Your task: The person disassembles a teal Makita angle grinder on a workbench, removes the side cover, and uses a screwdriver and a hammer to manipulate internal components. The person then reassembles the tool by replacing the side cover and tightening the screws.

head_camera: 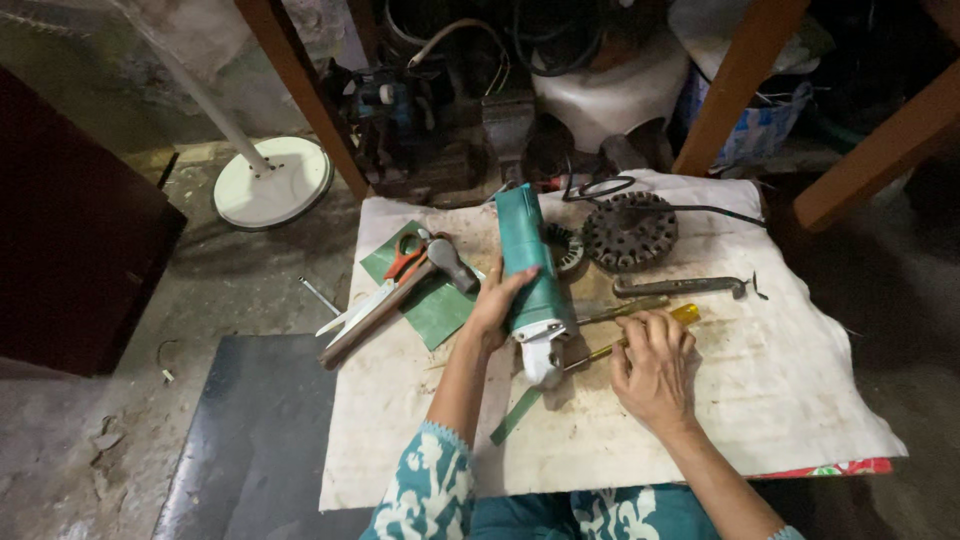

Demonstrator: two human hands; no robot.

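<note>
Left hand (492, 303) gripped the green grinder (530, 275) by its body, the tool lying on the cloth (800, 380) over the worktop. Right hand (655, 368) lay half-curled on the cloth, fingers touching a yellow-handled screwdriver (640, 335) just right of the grinder head. Scissors (385, 282) and hammer (400, 295) lay left on a green sheet (435, 310); rotor disc (630, 230) and wrench (680, 287) lay behind.

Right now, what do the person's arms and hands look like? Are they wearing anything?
Both hands, left hand and right hand, are bare: no gloves or rings visible. The left sleeve is teal with white leafy shapes, ending near the elbow. The forearms are uncovered.
</note>
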